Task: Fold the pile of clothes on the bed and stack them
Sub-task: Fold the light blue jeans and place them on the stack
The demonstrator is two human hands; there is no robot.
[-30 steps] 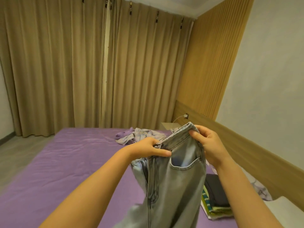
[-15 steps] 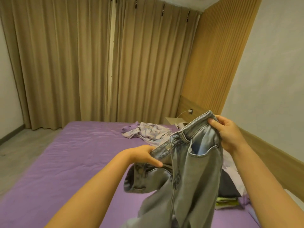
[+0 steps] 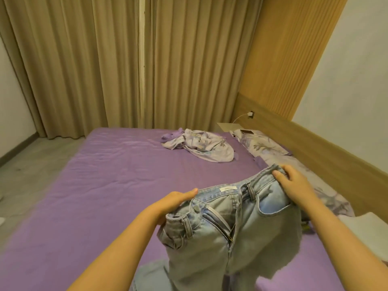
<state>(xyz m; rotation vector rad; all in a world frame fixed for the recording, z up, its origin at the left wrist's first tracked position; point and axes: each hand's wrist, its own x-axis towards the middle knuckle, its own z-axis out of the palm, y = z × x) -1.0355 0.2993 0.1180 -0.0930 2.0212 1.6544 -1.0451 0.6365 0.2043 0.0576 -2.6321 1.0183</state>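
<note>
I hold up a pair of light blue jeans [image 3: 235, 234] by the waistband above the purple bed [image 3: 100, 185]. My left hand [image 3: 174, 203] grips the waistband's left end near the button, thumb on top. My right hand [image 3: 294, 185] grips the right end above a pocket. The fly hangs open and the legs drop out of view at the bottom. A crumpled floral garment [image 3: 201, 147] lies further back on the bed. The folded stack is hidden behind the jeans.
A floral pillow [image 3: 262, 143] with a dark phone on it lies by the wooden headboard [image 3: 327, 152] on the right. A small bedside shelf [image 3: 226, 127] stands in the corner. Beige curtains [image 3: 105, 66] hang behind the bed. Grey floor [image 3: 25, 164] runs along the left.
Both hands have lowered the jeans and spread the waistband wider, so the open front faces up. My view has tilted down, showing more of the bed.
</note>
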